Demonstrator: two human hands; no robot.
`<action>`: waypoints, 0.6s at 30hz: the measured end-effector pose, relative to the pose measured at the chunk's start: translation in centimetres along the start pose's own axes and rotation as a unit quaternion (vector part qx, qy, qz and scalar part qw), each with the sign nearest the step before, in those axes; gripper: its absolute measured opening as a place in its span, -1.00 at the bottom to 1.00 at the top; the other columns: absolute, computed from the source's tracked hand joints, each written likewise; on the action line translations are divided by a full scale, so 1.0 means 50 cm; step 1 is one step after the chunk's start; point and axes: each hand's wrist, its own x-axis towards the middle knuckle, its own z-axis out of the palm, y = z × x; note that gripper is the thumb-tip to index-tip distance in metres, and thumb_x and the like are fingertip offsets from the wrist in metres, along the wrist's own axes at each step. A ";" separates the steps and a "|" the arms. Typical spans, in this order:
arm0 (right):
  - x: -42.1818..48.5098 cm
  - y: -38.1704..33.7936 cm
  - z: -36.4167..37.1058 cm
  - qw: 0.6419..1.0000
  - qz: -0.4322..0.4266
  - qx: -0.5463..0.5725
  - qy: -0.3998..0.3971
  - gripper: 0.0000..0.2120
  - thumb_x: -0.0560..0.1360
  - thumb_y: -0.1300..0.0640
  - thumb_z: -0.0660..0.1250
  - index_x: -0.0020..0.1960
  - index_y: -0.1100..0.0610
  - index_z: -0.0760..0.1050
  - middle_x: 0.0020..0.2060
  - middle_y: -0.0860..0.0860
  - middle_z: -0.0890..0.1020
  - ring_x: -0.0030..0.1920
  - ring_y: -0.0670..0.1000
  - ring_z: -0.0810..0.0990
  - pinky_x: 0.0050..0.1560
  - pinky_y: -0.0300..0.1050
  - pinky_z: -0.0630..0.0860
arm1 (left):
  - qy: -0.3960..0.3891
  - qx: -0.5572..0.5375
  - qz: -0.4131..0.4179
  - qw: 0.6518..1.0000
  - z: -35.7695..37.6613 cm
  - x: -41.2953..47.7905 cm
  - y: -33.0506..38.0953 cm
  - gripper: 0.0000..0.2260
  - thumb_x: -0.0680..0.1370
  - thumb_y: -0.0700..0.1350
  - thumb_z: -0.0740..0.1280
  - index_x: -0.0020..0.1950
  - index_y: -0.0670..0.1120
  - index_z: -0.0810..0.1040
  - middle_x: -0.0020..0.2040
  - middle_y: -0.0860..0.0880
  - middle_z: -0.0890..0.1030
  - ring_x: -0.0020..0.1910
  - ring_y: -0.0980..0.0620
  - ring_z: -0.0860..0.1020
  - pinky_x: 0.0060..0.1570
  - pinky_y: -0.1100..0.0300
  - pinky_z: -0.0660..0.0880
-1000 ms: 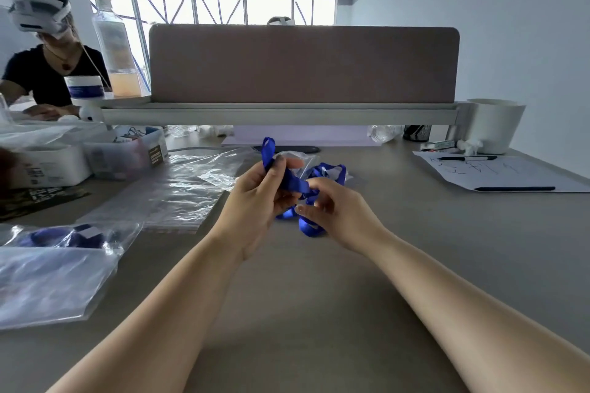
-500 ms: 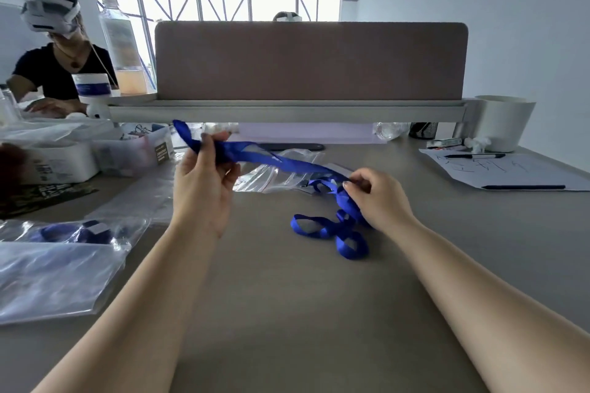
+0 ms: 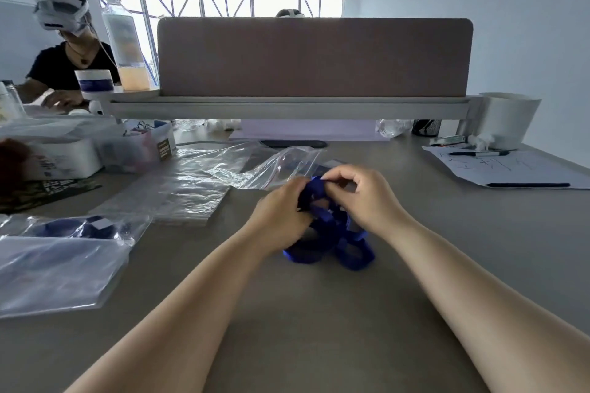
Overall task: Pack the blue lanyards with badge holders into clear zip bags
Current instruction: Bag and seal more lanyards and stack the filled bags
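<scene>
A person's left hand [image 3: 281, 217] and right hand [image 3: 367, 198] meet over a grey surface [image 3: 319, 313]. Each grip is closed on the bunched top of a blue lanyard [image 3: 322, 242], whose lower loops rest on the surface between the wrists. A crumpled clear zip bag [image 3: 281, 166] lies just behind the hands. At left lie a flat stack of bags [image 3: 178, 195] and a packed bag [image 3: 73, 226] with blue strap inside.

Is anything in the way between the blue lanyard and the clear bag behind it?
Nothing visible. The left hand and right hand hold the blue lanyard; the clear zip bag lies right behind them.
</scene>
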 end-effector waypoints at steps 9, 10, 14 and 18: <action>-0.005 0.009 -0.011 0.971 0.000 -0.227 -0.075 -0.90 0.49 -0.05 0.30 -0.06 -0.05 0.53 -0.20 -0.21 0.52 -0.12 -0.11 0.43 0.13 -0.06 0.34 | 0.157 -0.233 -0.070 0.957 -0.047 -0.002 0.027 -0.80 0.56 -0.28 0.07 -0.23 -0.10 0.34 -0.41 -0.01 0.34 -0.49 0.05 0.22 -0.52 0.25 0.18; -0.005 0.007 -0.009 0.971 -0.003 -0.227 -0.078 -0.88 0.50 -0.07 0.29 -0.05 -0.05 0.53 -0.19 -0.21 0.52 -0.12 -0.11 0.43 0.13 -0.06 0.35 | 0.166 -0.239 -0.072 0.954 -0.047 -0.003 0.027 -0.80 0.56 -0.28 0.06 -0.23 -0.10 0.33 -0.41 -0.01 0.35 -0.49 0.05 0.22 -0.53 0.27 0.18; -0.007 0.011 -0.014 0.970 -0.012 -0.227 -0.090 -0.81 0.46 -0.21 0.28 -0.06 -0.12 0.52 -0.19 -0.24 0.54 -0.08 -0.11 0.46 0.15 -0.02 0.38 | 0.190 -0.266 -0.093 0.941 -0.053 -0.005 0.029 -0.79 0.58 -0.25 0.06 -0.23 -0.09 0.33 -0.39 -0.02 0.35 -0.46 0.04 0.26 -0.47 0.23 0.21; -0.021 0.040 -0.024 0.952 0.011 -0.215 -0.219 -0.51 0.32 -0.42 0.21 0.16 -0.24 0.47 0.13 -0.23 0.54 0.22 -0.08 0.44 0.29 0.09 0.32 | 0.215 -0.276 -0.109 0.930 -0.060 -0.004 0.019 -0.78 0.59 -0.23 0.06 -0.24 -0.06 0.35 -0.39 0.00 0.34 -0.45 0.07 0.24 -0.42 0.22 0.20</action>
